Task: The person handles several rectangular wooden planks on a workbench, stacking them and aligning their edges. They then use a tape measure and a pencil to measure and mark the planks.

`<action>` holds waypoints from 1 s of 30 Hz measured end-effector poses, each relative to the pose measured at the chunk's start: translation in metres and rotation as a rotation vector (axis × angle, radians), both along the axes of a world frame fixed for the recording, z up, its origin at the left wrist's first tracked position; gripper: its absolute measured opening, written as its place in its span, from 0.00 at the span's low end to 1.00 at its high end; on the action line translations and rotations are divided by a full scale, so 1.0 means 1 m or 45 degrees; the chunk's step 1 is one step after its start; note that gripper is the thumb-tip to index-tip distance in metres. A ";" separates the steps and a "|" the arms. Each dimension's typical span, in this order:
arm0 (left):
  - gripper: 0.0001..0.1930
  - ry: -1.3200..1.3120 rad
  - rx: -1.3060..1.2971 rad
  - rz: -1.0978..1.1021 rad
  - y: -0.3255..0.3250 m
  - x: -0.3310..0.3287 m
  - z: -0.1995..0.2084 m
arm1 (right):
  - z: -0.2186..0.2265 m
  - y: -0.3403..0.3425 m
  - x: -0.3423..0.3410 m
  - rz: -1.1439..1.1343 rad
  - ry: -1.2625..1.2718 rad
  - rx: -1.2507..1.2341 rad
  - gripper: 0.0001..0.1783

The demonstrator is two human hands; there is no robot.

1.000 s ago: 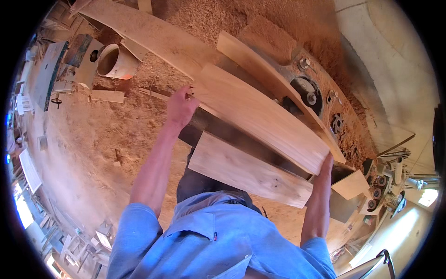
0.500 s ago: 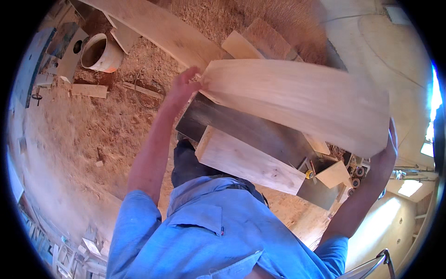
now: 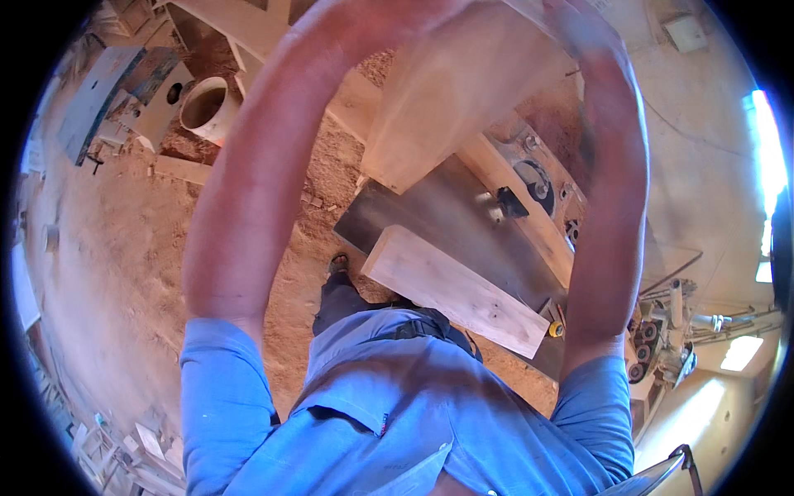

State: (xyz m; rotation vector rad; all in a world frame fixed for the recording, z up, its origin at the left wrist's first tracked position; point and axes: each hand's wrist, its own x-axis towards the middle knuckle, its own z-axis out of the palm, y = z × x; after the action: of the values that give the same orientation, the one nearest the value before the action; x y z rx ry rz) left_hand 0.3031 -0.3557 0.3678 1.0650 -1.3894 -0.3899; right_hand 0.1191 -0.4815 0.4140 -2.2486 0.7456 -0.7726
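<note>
Both my arms reach up and forward over a dark metal machine table (image 3: 430, 211). A wide, pale wooden board (image 3: 463, 91) slants between them, its lower corner just above or against the table's far side; contact is unclear. My left hand (image 3: 413, 7) is at the board's upper left, fingers cut off by the top edge. At its upper right is my right hand (image 3: 575, 25), smeared by motion. The board appears held between both hands. Nearer me, a shorter wooden plank (image 3: 455, 289) lies across the table's front.
A wooden fence (image 3: 517, 207) with a black knob (image 3: 511, 202) runs along the table's far side. A yellow tape measure (image 3: 556, 329) is by the plank's right end. A white bucket (image 3: 211, 112) lies tipped on the sawdust-covered floor (image 3: 124, 256). Machine parts (image 3: 649, 339) stand at right.
My hands have gone up and away with the board, which swung from lying crosswise to slanting upward. The fence and knob behind it now show. The shorter plank stays on the table.
</note>
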 end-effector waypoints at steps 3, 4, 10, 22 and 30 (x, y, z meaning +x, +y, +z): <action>0.20 -0.032 0.142 0.151 0.010 -0.007 0.009 | -0.008 -0.002 0.011 0.038 -0.019 -0.045 0.29; 0.19 -0.085 0.201 0.252 0.017 -0.011 0.020 | -0.015 -0.004 0.014 0.000 -0.068 -0.098 0.29; 0.22 -0.474 0.588 0.354 -0.015 0.002 0.060 | -0.039 -0.050 0.010 0.021 0.007 -0.505 0.31; 0.34 -0.903 1.208 0.970 -0.065 -0.111 0.109 | -0.061 -0.043 -0.052 0.281 -0.694 0.365 0.42; 0.38 -0.887 1.003 0.783 -0.079 -0.064 0.062 | -0.274 0.018 -0.213 -0.055 -0.099 0.524 0.26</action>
State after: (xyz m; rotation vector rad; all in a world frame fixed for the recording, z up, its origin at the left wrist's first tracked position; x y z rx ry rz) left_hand 0.2390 -0.4351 0.4298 2.3645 -1.4146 -0.0875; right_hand -0.0936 -0.4639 0.1396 -1.8296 0.8330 -0.6535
